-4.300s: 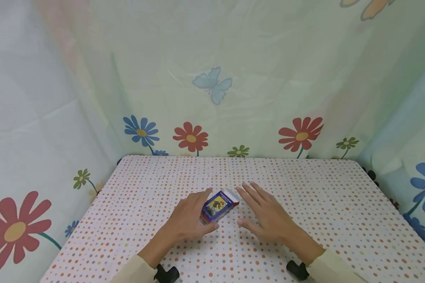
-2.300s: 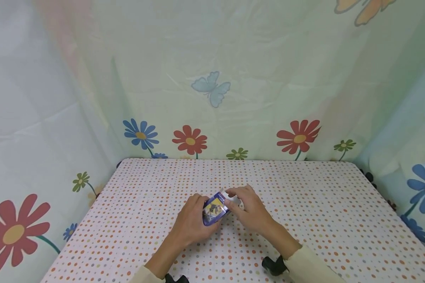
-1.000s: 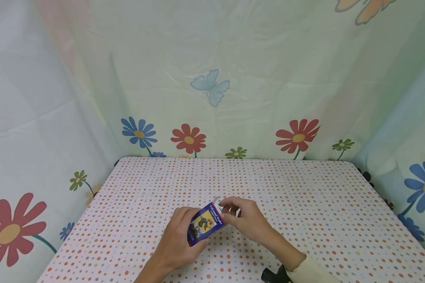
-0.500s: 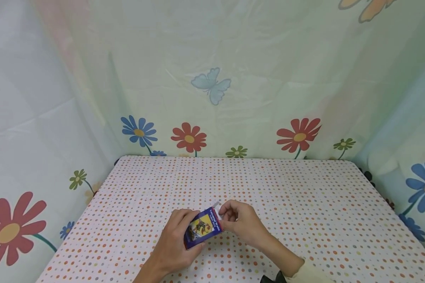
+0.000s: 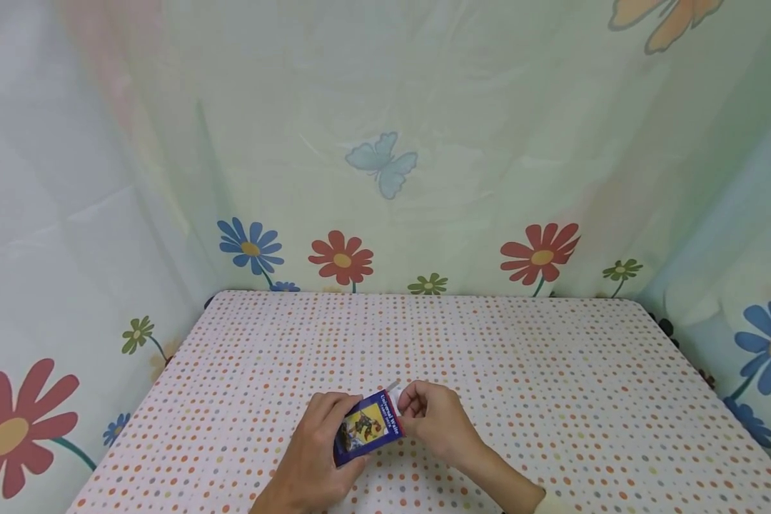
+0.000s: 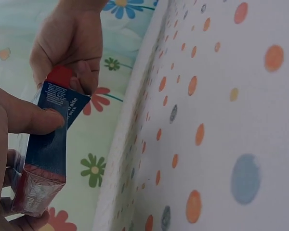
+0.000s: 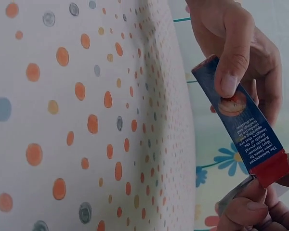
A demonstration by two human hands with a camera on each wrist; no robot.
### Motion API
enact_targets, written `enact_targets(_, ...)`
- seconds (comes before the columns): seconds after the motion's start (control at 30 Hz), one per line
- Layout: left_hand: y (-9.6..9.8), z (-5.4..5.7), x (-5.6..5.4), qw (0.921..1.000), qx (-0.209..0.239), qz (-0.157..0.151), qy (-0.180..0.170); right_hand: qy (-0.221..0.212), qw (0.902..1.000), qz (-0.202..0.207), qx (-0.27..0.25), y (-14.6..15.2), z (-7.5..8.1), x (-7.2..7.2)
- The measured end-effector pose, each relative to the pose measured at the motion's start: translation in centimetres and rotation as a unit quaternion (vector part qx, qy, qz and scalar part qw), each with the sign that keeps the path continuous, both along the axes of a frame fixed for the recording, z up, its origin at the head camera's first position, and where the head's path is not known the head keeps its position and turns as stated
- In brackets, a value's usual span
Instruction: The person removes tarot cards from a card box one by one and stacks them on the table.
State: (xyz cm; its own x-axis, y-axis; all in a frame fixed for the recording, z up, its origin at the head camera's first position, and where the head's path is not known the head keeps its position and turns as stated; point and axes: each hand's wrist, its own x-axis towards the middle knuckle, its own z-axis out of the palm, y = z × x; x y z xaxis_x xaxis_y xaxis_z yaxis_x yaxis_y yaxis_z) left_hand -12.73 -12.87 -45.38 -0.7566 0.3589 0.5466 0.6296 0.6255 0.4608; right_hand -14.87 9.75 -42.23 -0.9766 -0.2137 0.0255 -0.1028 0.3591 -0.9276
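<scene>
A blue tarot card box point(image 5: 368, 430) with a yellow picture on its front is held tilted above the table. My left hand point(image 5: 315, 457) grips its lower end, thumb on one narrow side and fingers round the other. My right hand point(image 5: 442, 422) has curled fingers at the upper end, where a red side flap point(image 7: 270, 168) and a pale flap stand out. In the right wrist view, its fingertips touch that end. The inside of the box is hidden, and no cards show. Clear wrap clings to the box's bottom point(image 6: 41, 192) in the left wrist view.
A white table cover point(image 5: 520, 364) with coloured dots lies under both hands. Behind the table's far edge hangs a pale curtain point(image 5: 488, 143) printed with flowers and butterflies, and it also rises at both sides.
The box has been lifted off the table and drawn towards me in my left hand. My right hand came to its top end, which opened. Over the last half second both hands have barely moved.
</scene>
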Motion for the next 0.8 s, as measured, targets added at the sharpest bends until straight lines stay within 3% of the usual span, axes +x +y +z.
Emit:
enact_targets(0.57,-0.16,0.01,0.34,0.9997,0.001,-0.004,0.026,-0.006,0.9999,0.015,0.003,-0.09,0.39,0.29)
enact_targets(0.8,-0.29,0.02,0.26,0.9999,0.0,0.001,0.011,-0.006,0.9998,0.019,0.004,-0.06,0.44,0.24)
